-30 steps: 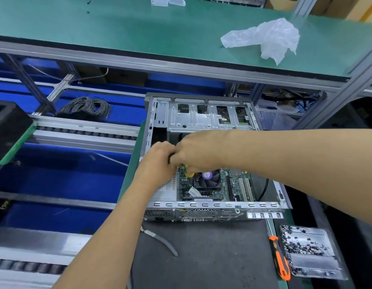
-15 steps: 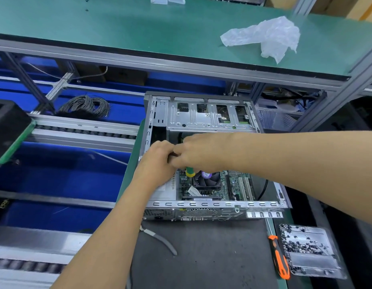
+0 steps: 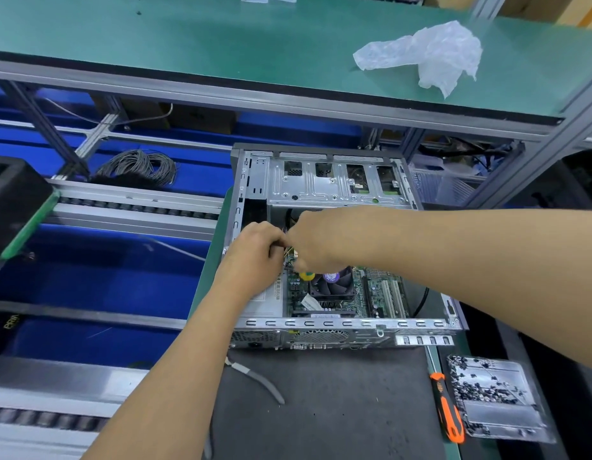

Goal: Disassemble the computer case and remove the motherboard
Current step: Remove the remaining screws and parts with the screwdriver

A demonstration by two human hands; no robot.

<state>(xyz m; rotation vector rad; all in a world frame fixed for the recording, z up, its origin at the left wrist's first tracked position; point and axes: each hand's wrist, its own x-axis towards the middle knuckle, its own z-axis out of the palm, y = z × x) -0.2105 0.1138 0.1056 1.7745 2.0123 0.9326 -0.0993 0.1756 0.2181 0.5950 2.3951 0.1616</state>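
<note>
I'm seeing the open computer case [image 3: 324, 180] lying at the mat's [image 3: 337, 410] far edge, green motherboard [image 3: 371, 293] exposed; my left hand [image 3: 254, 257] and right hand [image 3: 316, 240] are meeting inside, their grips hidden.

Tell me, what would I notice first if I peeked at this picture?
Probably the two bare arms meeting in the middle, where the left hand and the right hand work close together inside the open computer case. Just below them sits the dark fan on the green motherboard. You might also spot the crumpled plastic bag on the green shelf up top, and the orange screwdriver at the lower right.
</note>
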